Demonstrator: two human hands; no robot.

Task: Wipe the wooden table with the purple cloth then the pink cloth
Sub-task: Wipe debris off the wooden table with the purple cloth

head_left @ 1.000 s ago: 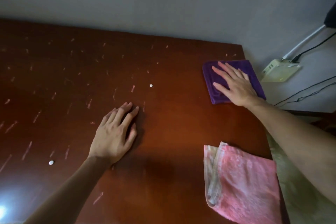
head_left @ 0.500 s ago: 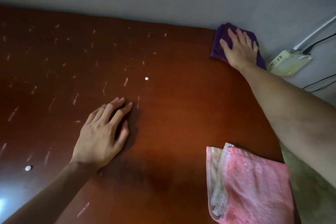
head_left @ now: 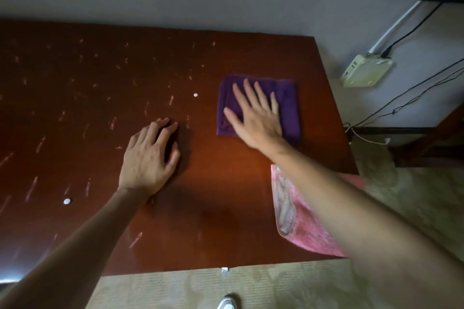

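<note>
The dark red wooden table (head_left: 100, 98) fills the view, marked with many pale scratches and streaks. A folded purple cloth (head_left: 288, 98) lies flat on its right part. My right hand (head_left: 256, 115) presses on that cloth, palm down with fingers spread. My left hand (head_left: 149, 158) rests flat on the bare wood to the left of the cloth, fingers together. A folded pink cloth (head_left: 298, 228) lies near the table's right front corner, partly hidden under my right forearm.
Two small white dots (head_left: 195, 95) (head_left: 67, 201) sit on the tabletop. Right of the table, a pale box (head_left: 366, 70) with cables lies on the floor by the wall. Dark wooden furniture (head_left: 431, 143) stands at the right. The table's front edge (head_left: 226, 268) meets a patterned floor.
My right hand has pulled the purple cloth back from the far right corner toward me and left, to the table's middle right. My left hand has stayed flat on the wood.
</note>
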